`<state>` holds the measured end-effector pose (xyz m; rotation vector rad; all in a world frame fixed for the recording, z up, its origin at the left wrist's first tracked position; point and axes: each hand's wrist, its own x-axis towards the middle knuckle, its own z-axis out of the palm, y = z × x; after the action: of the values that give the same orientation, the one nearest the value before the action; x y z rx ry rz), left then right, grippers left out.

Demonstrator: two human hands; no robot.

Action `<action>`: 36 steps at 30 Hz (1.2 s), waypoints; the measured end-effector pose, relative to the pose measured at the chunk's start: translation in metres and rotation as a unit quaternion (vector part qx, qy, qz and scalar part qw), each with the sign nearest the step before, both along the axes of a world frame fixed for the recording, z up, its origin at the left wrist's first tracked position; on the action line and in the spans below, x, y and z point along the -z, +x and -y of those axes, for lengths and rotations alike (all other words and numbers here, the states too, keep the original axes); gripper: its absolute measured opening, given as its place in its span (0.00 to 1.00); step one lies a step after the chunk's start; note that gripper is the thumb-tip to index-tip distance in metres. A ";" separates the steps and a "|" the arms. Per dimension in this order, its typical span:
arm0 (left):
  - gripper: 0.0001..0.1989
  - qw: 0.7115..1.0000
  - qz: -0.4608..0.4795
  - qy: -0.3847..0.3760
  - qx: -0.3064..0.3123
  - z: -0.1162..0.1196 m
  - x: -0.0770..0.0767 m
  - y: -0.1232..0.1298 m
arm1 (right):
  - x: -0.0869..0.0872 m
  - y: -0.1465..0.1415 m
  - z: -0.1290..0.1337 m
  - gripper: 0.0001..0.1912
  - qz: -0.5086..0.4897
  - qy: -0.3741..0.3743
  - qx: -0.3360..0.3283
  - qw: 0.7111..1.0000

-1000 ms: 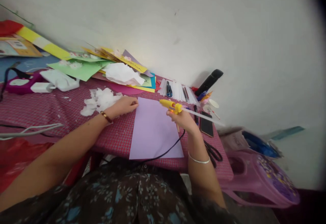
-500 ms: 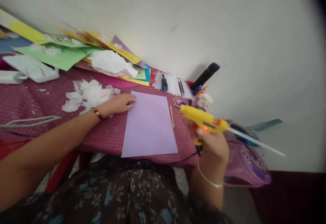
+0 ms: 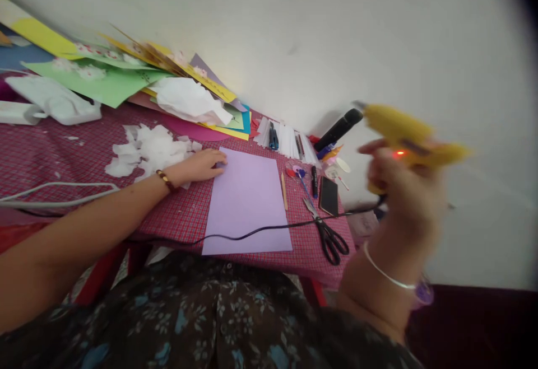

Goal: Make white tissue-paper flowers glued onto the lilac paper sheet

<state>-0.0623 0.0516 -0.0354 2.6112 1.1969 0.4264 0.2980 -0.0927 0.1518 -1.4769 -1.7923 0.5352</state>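
A sheet of light purple paper [image 3: 247, 195] lies flat on the checked tablecloth in front of me. My left hand [image 3: 205, 166] rests at its upper left edge, fingers stretched out and fingertips on the paper. Raised off to the right, my right hand [image 3: 414, 192] is wrapped round a yellow hot glue gun [image 3: 397, 125], whose red light glows and whose nozzle points left. From the gun a black cord [image 3: 264, 228] runs across the lower part of the sheet. A pile of white torn tissue pieces [image 3: 153, 148] sits beside my left hand.
Right of the sheet lie a thin wooden stick [image 3: 284, 191], black-handled scissors [image 3: 330, 237], a black marker [image 3: 314, 181] and a phone [image 3: 328, 195]. Behind are white glue sticks [image 3: 288, 141], crumpled white paper [image 3: 191, 100] and coloured cards [image 3: 105, 80] against the wall. A white cable [image 3: 63, 203] lies left.
My right hand has carried the glue gun up and to the right, away from the paper. The cord now stretches over the sheet, and the scissors and phone have come into view. My left hand stays put.
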 end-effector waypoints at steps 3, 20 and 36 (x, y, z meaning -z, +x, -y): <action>0.19 1.000 0.015 0.005 -0.002 0.000 0.001 0.000 | 0.035 -0.047 -0.048 0.16 -0.048 -0.020 -0.009 0.999; 0.21 0.970 0.183 -0.035 -0.154 0.010 -0.006 0.009 | 0.145 -0.034 -0.108 0.12 -0.162 -0.210 -0.054 0.963; 0.20 0.965 0.192 -0.171 -0.047 0.010 -0.008 0.015 | 0.124 -0.028 -0.095 0.09 -0.099 -0.227 -0.125 0.961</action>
<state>-0.0477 0.0414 -0.0270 2.0697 1.1429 0.6447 0.2704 0.0026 0.0280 -1.4277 -1.7782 1.2471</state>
